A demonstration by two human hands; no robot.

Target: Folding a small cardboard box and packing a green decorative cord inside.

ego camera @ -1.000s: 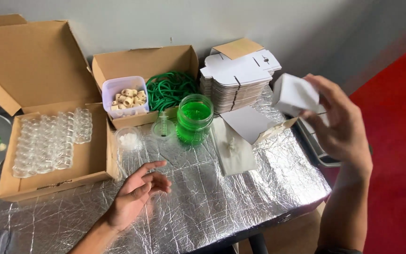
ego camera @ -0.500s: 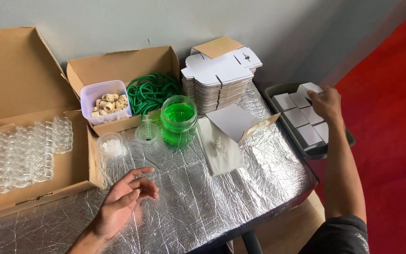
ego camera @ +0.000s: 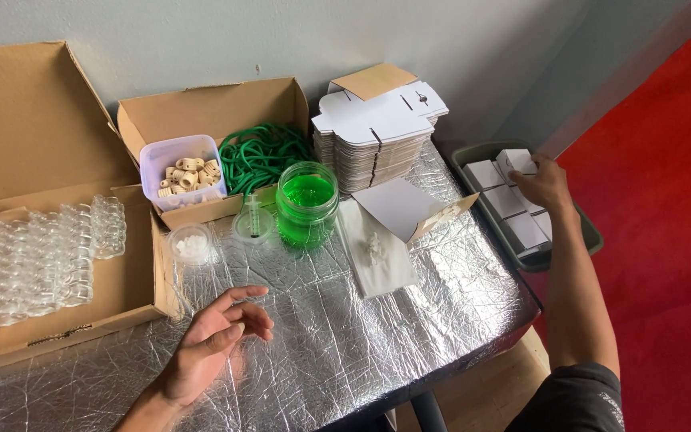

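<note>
My right hand [ego camera: 545, 184] reaches out to the right over a dark green tray [ego camera: 593, 232] that holds several small white boxes. Its fingers are curled on the small white box [ego camera: 513, 160] at the tray's far end. My left hand [ego camera: 213, 340] rests on the foil-covered table [ego camera: 361, 352], palm partly up, fingers loosely apart, holding nothing. A jar of green liquid [ego camera: 306, 204] stands beyond my left hand.
Left: an open cardboard box [ego camera: 121, 280] of clear glass vials [ego camera: 41, 252]. Behind: a carton with a tub of beige pieces [ego camera: 185, 172] and green tubing [ego camera: 261, 156]. A stack of flat white cartons [ego camera: 377, 136], a part-folded carton [ego camera: 409, 208], a white cloth [ego camera: 377, 256]. Red floor at the right.
My right hand carried a small white box from in front of me down into the tray at the right. My left hand stayed on the foil, fingers slightly more curled.
</note>
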